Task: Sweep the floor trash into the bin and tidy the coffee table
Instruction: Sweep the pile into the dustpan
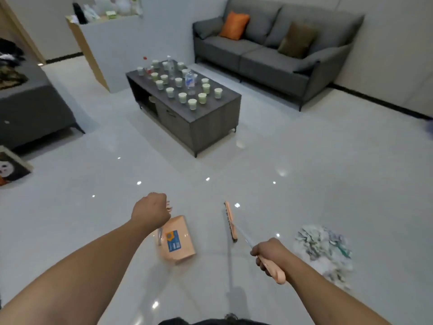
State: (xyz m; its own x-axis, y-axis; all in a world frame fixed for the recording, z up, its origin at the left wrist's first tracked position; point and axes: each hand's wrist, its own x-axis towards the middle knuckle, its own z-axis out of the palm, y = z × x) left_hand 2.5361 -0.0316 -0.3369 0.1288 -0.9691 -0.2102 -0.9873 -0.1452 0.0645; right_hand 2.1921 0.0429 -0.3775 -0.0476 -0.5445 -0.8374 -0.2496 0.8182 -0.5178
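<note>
So the trash pile (324,249), shredded paper-looking stuff, is sitting on the floor (304,172) off to the right, just beside the right arm. The broom (230,221) is in the right hand (267,254), fingers wrapped round the peach grip, but the brush head is parked left of the pile, between it and the dustpan (175,239). The left hand (151,211) is curled round the top of the dustpan handle, pan close to the floor and a bit blurry.

What I'd worry about: that pile looks light and fluffy, so a hard sweep will probably scatter bits across the glossy tile instead of moving them as a clump. Also the pan is well apart from the pile, so there's a long push where stuff can leak round the brush ends. If the pan lip isn't flat, paper slides under it.

No bin in view. Further out, the tabletop (225,97) is packed with paper cups (182,97) and a couple of bottles (189,80), easy to knock over later.
</note>
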